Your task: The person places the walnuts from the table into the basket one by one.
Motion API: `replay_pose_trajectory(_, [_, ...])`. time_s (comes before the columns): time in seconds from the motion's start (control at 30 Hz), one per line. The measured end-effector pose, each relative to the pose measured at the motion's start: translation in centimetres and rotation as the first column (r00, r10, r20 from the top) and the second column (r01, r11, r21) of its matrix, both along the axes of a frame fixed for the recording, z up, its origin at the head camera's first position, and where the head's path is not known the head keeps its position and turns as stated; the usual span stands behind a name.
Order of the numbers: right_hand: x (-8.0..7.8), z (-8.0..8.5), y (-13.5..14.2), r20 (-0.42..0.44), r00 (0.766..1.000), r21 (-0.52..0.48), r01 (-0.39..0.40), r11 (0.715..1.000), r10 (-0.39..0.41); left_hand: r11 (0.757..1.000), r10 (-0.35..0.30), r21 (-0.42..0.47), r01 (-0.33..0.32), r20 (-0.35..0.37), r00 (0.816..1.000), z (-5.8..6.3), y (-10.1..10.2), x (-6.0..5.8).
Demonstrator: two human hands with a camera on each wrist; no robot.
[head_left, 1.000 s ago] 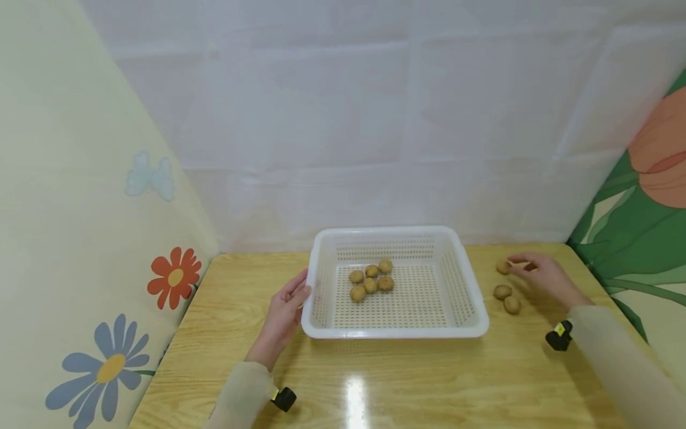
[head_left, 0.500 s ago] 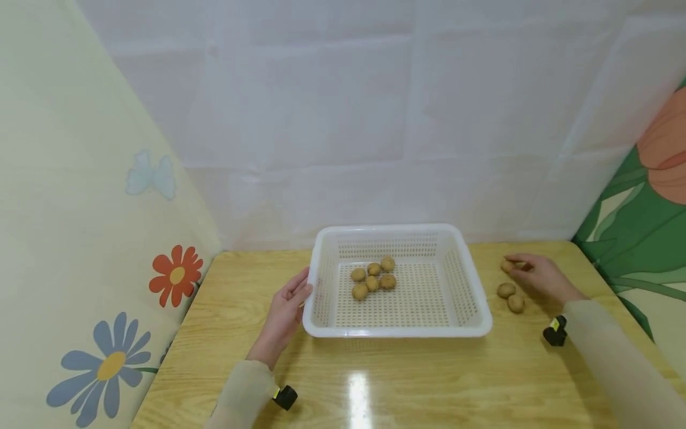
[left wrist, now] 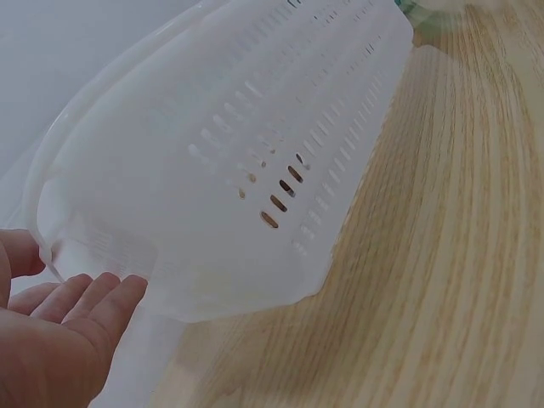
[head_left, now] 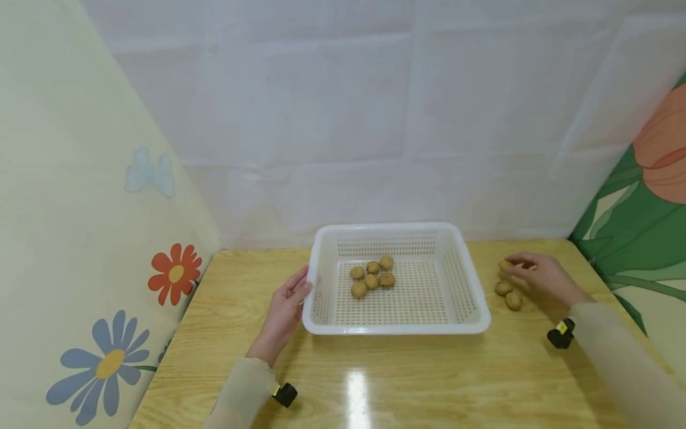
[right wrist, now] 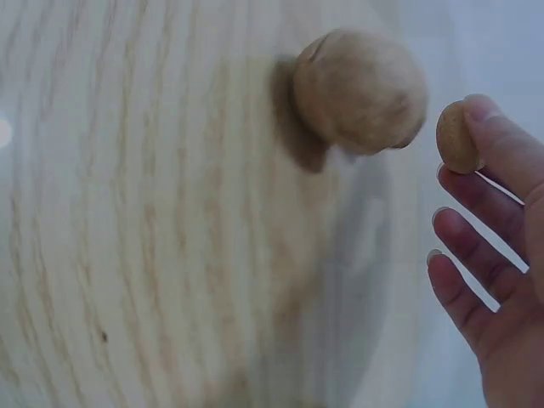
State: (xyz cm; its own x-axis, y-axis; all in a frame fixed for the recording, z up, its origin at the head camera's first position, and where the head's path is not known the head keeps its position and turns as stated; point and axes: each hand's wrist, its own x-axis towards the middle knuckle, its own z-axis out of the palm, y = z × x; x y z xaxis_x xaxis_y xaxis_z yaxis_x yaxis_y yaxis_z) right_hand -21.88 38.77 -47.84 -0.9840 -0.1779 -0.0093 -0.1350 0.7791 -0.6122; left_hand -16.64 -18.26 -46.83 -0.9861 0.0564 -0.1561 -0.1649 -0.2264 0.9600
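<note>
A white perforated plastic basket (head_left: 396, 329) stands on the wooden table, with several small potatoes (head_left: 371, 280) grouped left of its middle. At its left end, my left hand (head_left: 282, 314) grips the rim; the left wrist view has the thumb at the rim and the fingers (left wrist: 102, 302) against the outer wall. My right hand (head_left: 543, 277) is right of the basket and pinches one small potato (right wrist: 459, 138) between thumb and forefinger, the other fingers spread. Two more potatoes (head_left: 508, 295) lie on the table just in front of that hand.
The wooden table (head_left: 429, 381) meets a white cloth backdrop (head_left: 332, 119) behind the basket. Flower-patterned panels stand at the left (head_left: 69, 238) and right (head_left: 651, 238). Each sleeve carries a small black wrist camera (head_left: 561, 333).
My right thumb and fingers have closed in around the far potato beside the basket. My left hand and the basket have stayed in place; the head view has shifted slightly.
</note>
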Motion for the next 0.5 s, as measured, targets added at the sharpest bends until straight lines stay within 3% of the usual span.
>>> replay_pose_trajectory(0.13, [0.3,1.3,-0.4,-0.047,0.999,0.020,-0.004,1.000,0.004,1.000,0.000,0.004,0.000,-0.001,1.000,0.1,0.1,0.0])
replay_pose_trajectory(0.5, [1.6,5.7,-3.1,-0.061,0.996,0.004,-0.063,0.998,0.063,1.000,0.008,0.012,-0.007,-0.002,1.000,0.1,0.0,0.0])
